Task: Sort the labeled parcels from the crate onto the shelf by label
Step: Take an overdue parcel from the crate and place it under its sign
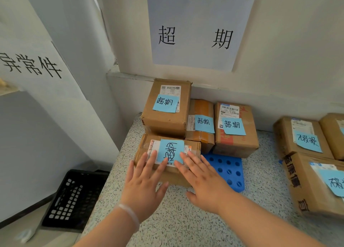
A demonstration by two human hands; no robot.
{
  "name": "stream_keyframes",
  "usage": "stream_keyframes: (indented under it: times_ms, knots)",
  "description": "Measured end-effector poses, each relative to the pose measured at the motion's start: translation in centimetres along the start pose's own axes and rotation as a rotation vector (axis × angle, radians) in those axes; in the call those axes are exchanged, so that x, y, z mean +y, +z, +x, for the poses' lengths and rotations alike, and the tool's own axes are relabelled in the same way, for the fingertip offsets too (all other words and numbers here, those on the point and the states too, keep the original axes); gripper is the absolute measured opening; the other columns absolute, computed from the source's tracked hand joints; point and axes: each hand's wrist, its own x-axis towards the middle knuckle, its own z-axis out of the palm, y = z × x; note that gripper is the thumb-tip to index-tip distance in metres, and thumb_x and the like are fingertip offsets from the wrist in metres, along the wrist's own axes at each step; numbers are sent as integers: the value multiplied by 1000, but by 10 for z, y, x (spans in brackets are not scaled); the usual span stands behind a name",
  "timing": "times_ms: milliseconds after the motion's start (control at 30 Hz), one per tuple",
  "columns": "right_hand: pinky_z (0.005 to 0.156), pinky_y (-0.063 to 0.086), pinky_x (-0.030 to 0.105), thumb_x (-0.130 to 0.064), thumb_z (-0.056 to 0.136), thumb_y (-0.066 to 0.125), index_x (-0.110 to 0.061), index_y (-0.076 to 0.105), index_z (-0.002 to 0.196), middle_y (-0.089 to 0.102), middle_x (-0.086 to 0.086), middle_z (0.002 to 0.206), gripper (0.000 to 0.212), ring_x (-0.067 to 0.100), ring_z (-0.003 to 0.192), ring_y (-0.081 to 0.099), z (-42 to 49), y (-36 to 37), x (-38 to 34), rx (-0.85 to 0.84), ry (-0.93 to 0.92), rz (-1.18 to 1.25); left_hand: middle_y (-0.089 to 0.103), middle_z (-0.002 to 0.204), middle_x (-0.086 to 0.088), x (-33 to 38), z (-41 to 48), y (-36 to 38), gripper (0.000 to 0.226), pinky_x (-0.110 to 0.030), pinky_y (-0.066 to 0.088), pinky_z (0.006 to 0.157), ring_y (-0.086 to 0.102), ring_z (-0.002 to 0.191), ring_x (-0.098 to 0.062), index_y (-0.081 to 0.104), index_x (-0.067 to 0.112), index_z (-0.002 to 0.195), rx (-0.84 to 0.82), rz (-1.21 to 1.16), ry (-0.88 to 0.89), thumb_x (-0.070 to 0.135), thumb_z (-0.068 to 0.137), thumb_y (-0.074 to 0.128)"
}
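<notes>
Down at far left, on the floor beside the shelf (186,226): one black crate (74,196) with lattice walls. Above it on a slanted panel, one white sign (31,64) printed 异常件.

On the speckled shelf top, near its left edge: near parcel (167,174), brown carton lying flat, long axis left to right. Blue note (170,151) on top, turned a quarter, handwriting sideways and hard to read. Printed waybill under the note, digits 507 legible at its right end.

Left hand (145,183): flat, fingers straight and spread, tips resting on the near parcel's top at the note's left edge; pale band at the wrist. Right hand (202,179): same posture, fingertips on the top at the note's right edge. Nothing gripped by either.

Behind, against the wall: three more cartons, each with a blue note handwritten 超期. Tall parcel (167,122) at left, middle parcel (201,135) taped, right parcel (234,140) with a waybill showing 530. Long axes near to far. Wall sign (195,36) above, printed 超期.

One blue perforated tray (229,170), partly under the right parcel, just right of the near parcel.

Far right, well apart: three cartons. Far carton (284,133), note reading 破损. Near carton (307,196), note cut off after 破. Edge carton (333,133), note cut by the frame.
</notes>
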Motion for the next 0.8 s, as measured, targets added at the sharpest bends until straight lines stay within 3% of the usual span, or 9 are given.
stream_keyframes:
  times_ms: [233,467,567,667,800]
  knots:
    - [114,-26,36,-49,96,45,-43,-45,132,-43,-10,152,97,9,138,-42,16,-12,3,-77,-13,-43,27,160,-4,-9,7,3,67,-55,17,112,26,145,-29,29,35,153,-59,27,-42,62,93,32]
    - [116,-22,40,-56,96,42,-39,-26,147,-35,-11,155,87,7,139,-38,3,-23,-5,-69,51,-31,29,159,-4,-6,10,-3,69,-56,17,116,22,145,-28,29,35,153,-113,53,-72,67,91,27]
    - [116,-21,40,-60,94,38,-40,-24,147,-31,-12,158,85,6,141,-36,-19,-24,-10,-41,85,0,0,165,0,-2,7,-9,76,-57,1,117,-2,151,-24,6,42,155,-124,67,-90,74,86,11]
    - [116,-21,39,-69,84,23,-40,-20,150,-31,-14,157,84,7,143,-32,-47,-25,-16,-28,124,22,-33,155,5,8,3,-22,81,-53,-15,115,-27,145,-20,-23,44,146,-153,76,-108,75,73,-11]
    - [118,-19,39,-73,82,22,-42,-18,151,-29,-16,158,85,4,142,-33,-87,-25,-21,7,210,93,-36,151,9,39,-12,-35,80,-50,-19,114,-34,139,-15,-27,45,144,-147,36,-90,75,71,-12]
